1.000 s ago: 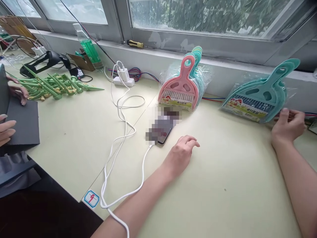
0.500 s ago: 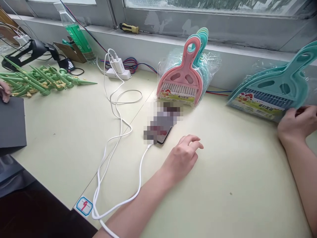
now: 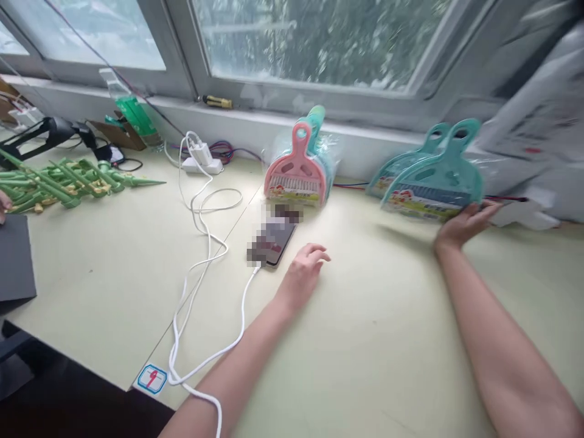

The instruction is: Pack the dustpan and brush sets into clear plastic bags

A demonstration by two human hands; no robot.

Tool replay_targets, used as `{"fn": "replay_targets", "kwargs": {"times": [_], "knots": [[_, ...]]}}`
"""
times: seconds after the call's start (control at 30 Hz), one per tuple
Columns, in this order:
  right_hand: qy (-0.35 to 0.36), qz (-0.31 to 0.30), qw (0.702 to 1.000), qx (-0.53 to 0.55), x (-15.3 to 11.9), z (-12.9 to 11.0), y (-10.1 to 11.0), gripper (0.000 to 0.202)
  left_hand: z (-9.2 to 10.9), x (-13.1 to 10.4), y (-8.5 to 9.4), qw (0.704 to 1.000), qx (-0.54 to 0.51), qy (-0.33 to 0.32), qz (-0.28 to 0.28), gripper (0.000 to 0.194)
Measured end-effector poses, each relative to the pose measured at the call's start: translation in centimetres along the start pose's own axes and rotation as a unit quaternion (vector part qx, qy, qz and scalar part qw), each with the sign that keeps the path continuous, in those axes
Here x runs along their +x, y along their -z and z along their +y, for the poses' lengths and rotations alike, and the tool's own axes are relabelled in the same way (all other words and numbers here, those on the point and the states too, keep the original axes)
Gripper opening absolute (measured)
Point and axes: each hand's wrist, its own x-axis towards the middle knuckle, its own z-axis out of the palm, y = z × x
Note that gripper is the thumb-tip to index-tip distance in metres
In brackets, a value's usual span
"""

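Your right grip (image 3: 460,229) is clamped on the low right corner of the front green dustpan (image 3: 438,177), which is up and left, handle (image 3: 457,148) pointing up. Your left grip (image 3: 305,269), empty and loosely bent, is farther, beside the phone (image 3: 283,238).

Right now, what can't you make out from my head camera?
All in the head view:
Rear teal dustpan: partly hidden by the front teal dustpan.
Front label: lettering blurred, too small.
Phone screen: partly covered by pixelation.
Co-worker's hand: cut off by the left edge.
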Motion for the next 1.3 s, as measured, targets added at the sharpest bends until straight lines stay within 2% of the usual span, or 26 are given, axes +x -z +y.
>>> {"fn": "replay_targets", "kwargs": {"times": [0.07, 0.13, 0.23, 0.33, 0.4, 0.47, 0.57, 0.63, 0.67, 0.73, 0.83, 0.87, 0.93, 1.0, 1.07, 1.13, 1.2, 1.3], "knots": [[-0.002, -0.021, 1.000, 0.000, -1.7, -1.7, 1.6, 0.014, 0.0, 0.3, 0.2, 1.000, -0.018, 0.002, 0.010, 0.030], [-0.062, -0.045, 0.997, -0.004, -3.7, -3.2, 3.6, 0.009, 0.1, 0.6, 0.4, 0.999, -0.048, 0.014, 0.015, 0.028], [-0.128, -0.133, 0.982, 0.030, -6.8, -4.8, 7.1, 0.013, -0.1, 0.9, 0.7, 0.996, -0.072, 0.036, 0.025, 0.021], [-0.137, -0.210, 0.965, 0.080, -9.6, -5.9, 11.1, 0.023, -0.3, 1.0, 0.7, 0.993, -0.083, 0.063, 0.063, 0.017], [-0.136, -0.248, 0.954, 0.098, -10.9, -6.4, 13.7, 0.027, 0.0, 1.1, 0.5, 0.990, -0.101, 0.081, 0.058, 0.014], [-0.139, -0.264, 0.948, 0.109, -11.8, -6.7, 15.9, 0.027, 1.0, 1.4, -0.2, 0.974, -0.185, 0.127, 0.000, 0.021], [-0.147, -0.269, 0.945, 0.117, -12.4, -6.9, 18.1, 0.025, 3.9, 2.0, -1.9, 0.915, -0.324, 0.193, -0.144, 0.043], [-0.151, -0.280, 0.942, 0.103, -12.4, -7.0, 18.8, 0.025, 5.9, 2.4, -3.5, 0.891, -0.354, 0.194, -0.208, 0.047], [-0.149, -0.286, 0.943, 0.086, -12.3, -7.1, 19.1, 0.025, 6.7, 2.6, -4.3, 0.890, -0.357, 0.185, -0.213, 0.045], [-0.110, -0.275, 0.954, 0.037, -12.1, -7.5, 19.6, 0.025, 7.6, 2.7, -6.0, 0.899, -0.361, 0.171, -0.177, 0.041], [0.063, -0.235, 0.970, -0.005, -11.9, -8.6, 20.4, 0.026, 7.3, 2.6, -7.8, 0.900, -0.381, 0.183, -0.110, 0.040], [0.131, -0.248, 0.960, -0.001, -12.0, -8.9, 20.6, 0.024, 6.9, 2.6, -8.2, 0.896, -0.389, 0.190, -0.099, 0.040], [0.225, -0.329, 0.917, 0.014, -12.3, -9.4, 20.7, 0.020, 6.1, 2.5, -8.5, 0.889, -0.407, 0.193, -0.084, 0.041], [0.251, -0.415, 0.874, 0.017, -12.8, -9.6, 20.3, 0.026, 5.7, 2.5, -8.6, 0.889, -0.415, 0.185, -0.061, 0.045], [0.219, -0.451, 0.865, 0.016, -13.3, -9.5, 19.6, 0.032, 5.7, 2.5, -8.4, 0.895, -0.413, 0.167, -0.030, 0.051], [0.148, -0.449, 0.880, 0.038, -13.6, -9.1, 19.0, 0.035, 6.0, 2.5, -8.4, 0.901, -0.407, 0.149, 0.001, 0.058], [0.044, -0.445, 0.891, 0.083, -13.4, -8.8, 18.7, 0.036, 6.4, 2.6, -8.3, 0.904, -0.405, 0.137, 0.027, 0.063], [-0.141, -0.448, 0.869, 0.159, -12.7, -8.4, 18.6, 0.029, 7.0, 2.5, -8.1, 0.896, -0.422, 0.131, 0.036, 0.062]]}}
